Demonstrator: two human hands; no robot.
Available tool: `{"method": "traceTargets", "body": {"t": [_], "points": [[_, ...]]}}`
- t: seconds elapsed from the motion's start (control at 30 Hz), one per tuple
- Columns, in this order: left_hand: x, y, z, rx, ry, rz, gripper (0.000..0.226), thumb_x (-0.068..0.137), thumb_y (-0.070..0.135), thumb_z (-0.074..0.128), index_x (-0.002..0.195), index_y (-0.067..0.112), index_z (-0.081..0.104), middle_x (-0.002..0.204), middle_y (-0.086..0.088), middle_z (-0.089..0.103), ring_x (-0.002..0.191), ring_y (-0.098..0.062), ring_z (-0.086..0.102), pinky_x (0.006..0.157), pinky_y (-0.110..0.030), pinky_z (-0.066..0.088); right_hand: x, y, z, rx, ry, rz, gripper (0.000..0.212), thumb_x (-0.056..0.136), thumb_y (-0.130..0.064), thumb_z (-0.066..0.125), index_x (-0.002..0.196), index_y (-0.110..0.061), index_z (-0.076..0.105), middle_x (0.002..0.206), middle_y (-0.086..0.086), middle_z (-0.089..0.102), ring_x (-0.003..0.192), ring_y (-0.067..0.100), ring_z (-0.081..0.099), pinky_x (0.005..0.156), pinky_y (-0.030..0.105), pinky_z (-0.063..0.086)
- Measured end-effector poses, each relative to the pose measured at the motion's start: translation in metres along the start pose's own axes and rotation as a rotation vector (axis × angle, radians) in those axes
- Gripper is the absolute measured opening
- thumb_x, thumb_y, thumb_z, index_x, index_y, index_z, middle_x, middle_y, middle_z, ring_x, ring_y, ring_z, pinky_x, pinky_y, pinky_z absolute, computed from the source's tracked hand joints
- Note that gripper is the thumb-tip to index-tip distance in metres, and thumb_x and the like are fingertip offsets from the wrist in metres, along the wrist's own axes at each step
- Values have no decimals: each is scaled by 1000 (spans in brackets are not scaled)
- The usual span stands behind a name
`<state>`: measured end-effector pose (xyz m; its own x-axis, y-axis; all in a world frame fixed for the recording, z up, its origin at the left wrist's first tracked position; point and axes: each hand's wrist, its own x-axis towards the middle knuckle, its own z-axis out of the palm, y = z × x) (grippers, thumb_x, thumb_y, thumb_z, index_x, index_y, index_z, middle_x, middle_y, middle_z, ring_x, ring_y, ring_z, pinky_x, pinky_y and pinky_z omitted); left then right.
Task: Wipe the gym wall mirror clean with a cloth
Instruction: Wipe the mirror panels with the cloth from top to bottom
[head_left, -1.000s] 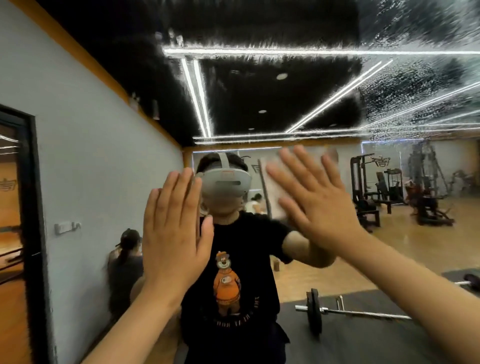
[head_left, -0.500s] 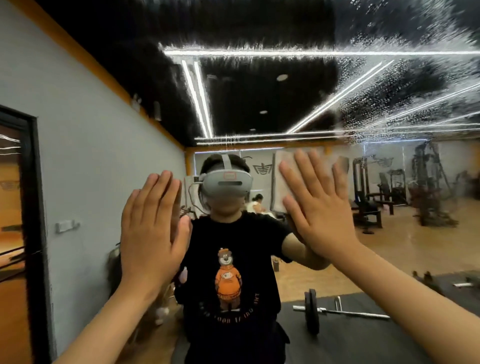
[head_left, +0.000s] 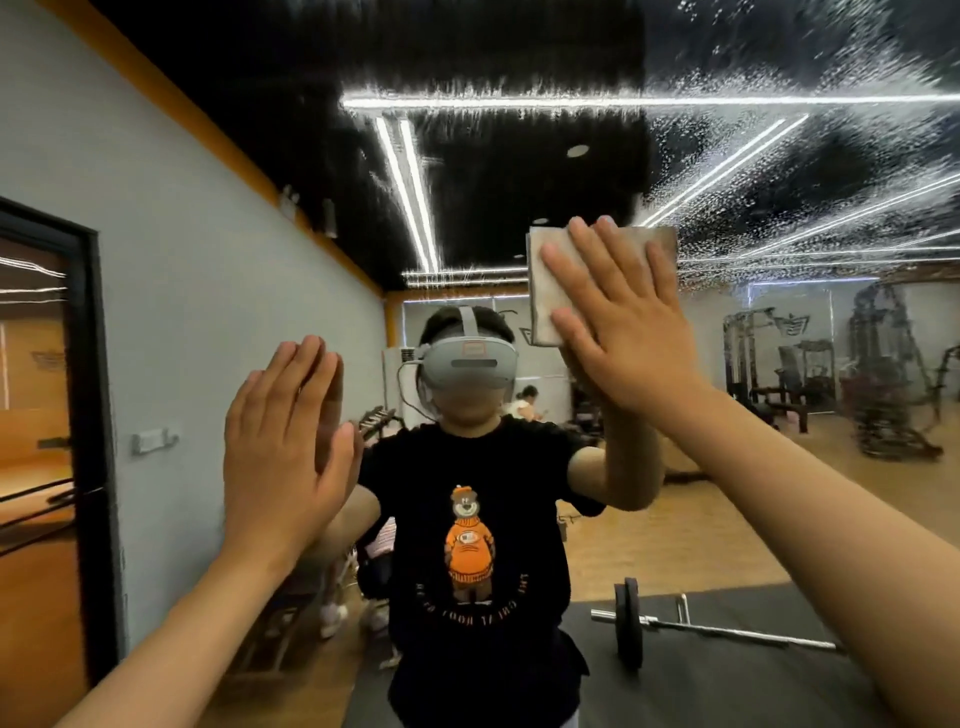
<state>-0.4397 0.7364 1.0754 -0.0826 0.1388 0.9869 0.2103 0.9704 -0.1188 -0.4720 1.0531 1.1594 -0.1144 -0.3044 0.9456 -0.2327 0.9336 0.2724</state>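
Glass of the mirror (head_left: 779, 78) was glossy, its upper right speckled with fine droplets. The cloth (head_left: 545, 296) looked matt, soft fabric. Reflected barbell (head_left: 727, 630) bar was bright polished metal, plate matt black.

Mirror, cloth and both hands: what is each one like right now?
mirror: speckled with droplets at upper right, clearer at left.
cloth: folded, pressed flat on the mirror.
right hand: open, fingers straight, pressing the cloth.
left hand: open, fingers straight, holding nothing.

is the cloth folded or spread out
Folded: the cloth is a neat thick-edged rectangle, pressed to the mirror under the right hand.
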Motion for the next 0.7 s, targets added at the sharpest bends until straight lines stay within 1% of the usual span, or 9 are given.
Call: {"method": "traceTargets", "body": {"t": [0.07,0.17,0.23,0.4,0.5,0.6,0.7], "points": [[0,2,-1,-1,1,-3,61,96,33,36,151,5,36,159,-12,32,149,-25,22,124,-35,6,-6,-7,2,1,42,50,55,105,-44,25,157,-27,24,165,1,17,153,21,9,121,51,8],[-1,4,-3,-12,7,1,61,96,32,36,151,5,36,159,-13,31,149,-26,21,123,-34,6,-37,-25,9,24,79,114,55,105,-42,25,158,-25,24,165,4,16,153,24,9,121,53,8],[-1,5,-3,-13,12,3,62,96,33,36,151,5,35,159,-13,30,149,-26,20,123,-34,6,-71,-33,14,35,60,111,56,105,-41,25,158,-25,23,166,5,15,153,25,9,122,53,7],[-3,4,-2,0,-1,3,62,96,33,36,150,3,35,160,-14,29,149,-26,18,124,-32,3,-159,-43,25,15,23,70,57,102,-40,32,157,-25,24,164,7,20,152,29,17,120,58,15],[-2,3,-2,-4,-16,-2,61,97,34,35,151,3,35,160,-13,28,150,-25,16,124,-32,0,-166,-46,26,15,36,104,55,104,-40,30,157,-25,24,164,7,23,151,29,19,119,58,17],[-7,-1,-9,-65,-60,-6,61,98,33,35,153,7,31,162,-10,24,151,-20,11,124,-30,-2,-162,-57,26,15,28,161,57,103,-39,28,158,-26,20,164,8,20,152,29,15,120,57,12],[-33,-24,-23,-29,-154,100,63,97,33,35,155,10,23,164,-9,18,153,-18,7,124,-32,-2,-154,-76,26,28,10,271,58,102,-38,28,158,-24,18,165,8,16,153,29,10,120,58,7]]}}
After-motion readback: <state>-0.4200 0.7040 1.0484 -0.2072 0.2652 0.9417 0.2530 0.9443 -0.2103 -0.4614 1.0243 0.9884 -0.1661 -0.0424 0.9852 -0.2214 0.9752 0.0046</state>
